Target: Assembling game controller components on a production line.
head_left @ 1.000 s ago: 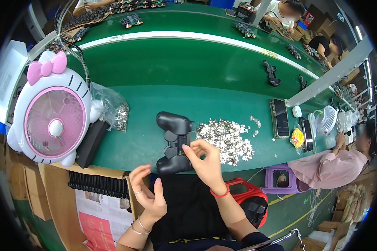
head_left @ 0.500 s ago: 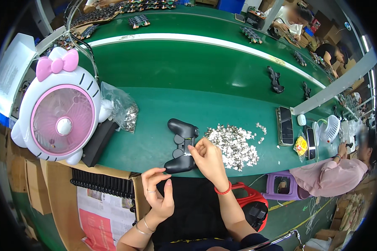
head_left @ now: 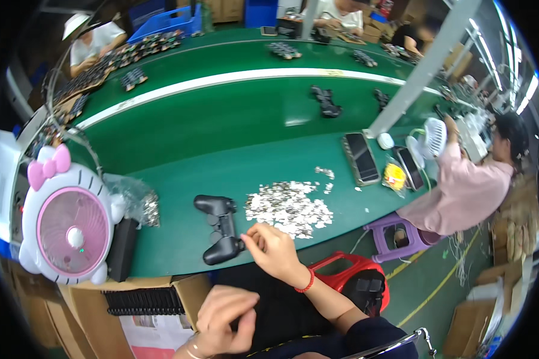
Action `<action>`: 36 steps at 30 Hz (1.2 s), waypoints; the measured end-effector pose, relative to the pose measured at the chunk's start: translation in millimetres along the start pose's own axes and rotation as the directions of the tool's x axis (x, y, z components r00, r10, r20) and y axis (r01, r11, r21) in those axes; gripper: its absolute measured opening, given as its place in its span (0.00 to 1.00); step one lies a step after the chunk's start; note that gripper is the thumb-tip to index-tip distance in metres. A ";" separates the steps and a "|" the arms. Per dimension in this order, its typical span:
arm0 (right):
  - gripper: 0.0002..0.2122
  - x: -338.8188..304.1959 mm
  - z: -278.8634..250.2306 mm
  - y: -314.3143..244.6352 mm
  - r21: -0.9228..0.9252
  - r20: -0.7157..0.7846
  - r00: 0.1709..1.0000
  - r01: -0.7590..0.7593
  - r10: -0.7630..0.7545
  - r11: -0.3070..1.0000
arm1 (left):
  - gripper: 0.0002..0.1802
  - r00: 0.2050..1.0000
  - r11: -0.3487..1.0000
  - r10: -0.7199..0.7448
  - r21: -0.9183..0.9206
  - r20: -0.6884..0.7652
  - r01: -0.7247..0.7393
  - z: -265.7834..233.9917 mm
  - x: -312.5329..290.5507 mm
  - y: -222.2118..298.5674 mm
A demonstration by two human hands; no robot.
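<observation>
A black game controller (head_left: 223, 230) lies flat on the green table in front of me, its grips pointing toward the right. My right hand (head_left: 274, 253), wearing a red bead bracelet, is beside the controller's near grip, with its fingers curled in. Whatever those fingertips hold, if anything, is too small to make out. Just beyond that hand spreads a pile of small silvery metal pieces (head_left: 288, 208). My left hand (head_left: 226, 320) hovers off the table's near edge, slightly blurred. Its fingers are bent, the thumb apart from them, and nothing shows between.
At the left stand a pink-and-white fan (head_left: 72, 236), a black box (head_left: 123, 250) and a plastic bag of metal pieces (head_left: 139, 200). Phones (head_left: 360, 157) lie at the right. Below the edge is a cardboard box (head_left: 188, 293); a red stool (head_left: 350, 263) stands right. Co-workers sit around.
My right hand has come off the controller's middle to its near right side. My left hand has dropped back from the controller toward me. The view has swung to the right.
</observation>
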State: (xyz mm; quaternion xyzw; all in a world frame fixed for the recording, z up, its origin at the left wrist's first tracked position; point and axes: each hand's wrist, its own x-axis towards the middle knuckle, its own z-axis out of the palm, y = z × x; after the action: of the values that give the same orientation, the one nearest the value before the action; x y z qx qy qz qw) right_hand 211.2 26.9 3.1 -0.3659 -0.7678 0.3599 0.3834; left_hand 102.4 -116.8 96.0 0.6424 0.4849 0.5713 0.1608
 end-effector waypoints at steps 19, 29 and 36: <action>0.11 -5.4 -55.3 74.3 -0.466 -0.080 0.952 0.226 -0.295 0.855 | 0.19 0.955 0.912 0.165 0.331 0.247 -0.243 38.1 111.0 16.2; 0.07 -2.8 -43.8 89.0 -0.405 -0.098 0.927 0.294 -0.361 0.866 | 0.16 0.873 0.893 -0.252 0.447 0.418 0.043 82.5 221.5 -151.0; 0.10 -5.0 -37.8 89.9 -0.374 -0.084 0.948 0.256 -0.308 0.891 | 0.27 0.842 0.802 -0.342 0.597 0.418 0.029 177.4 275.6 -243.1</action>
State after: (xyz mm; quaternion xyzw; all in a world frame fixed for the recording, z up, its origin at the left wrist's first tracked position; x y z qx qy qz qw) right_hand 271.3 75.5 -56.5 -0.3385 -0.8364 0.1278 0.4118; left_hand 119.6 283.4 18.0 0.7346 0.6356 0.1916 0.1403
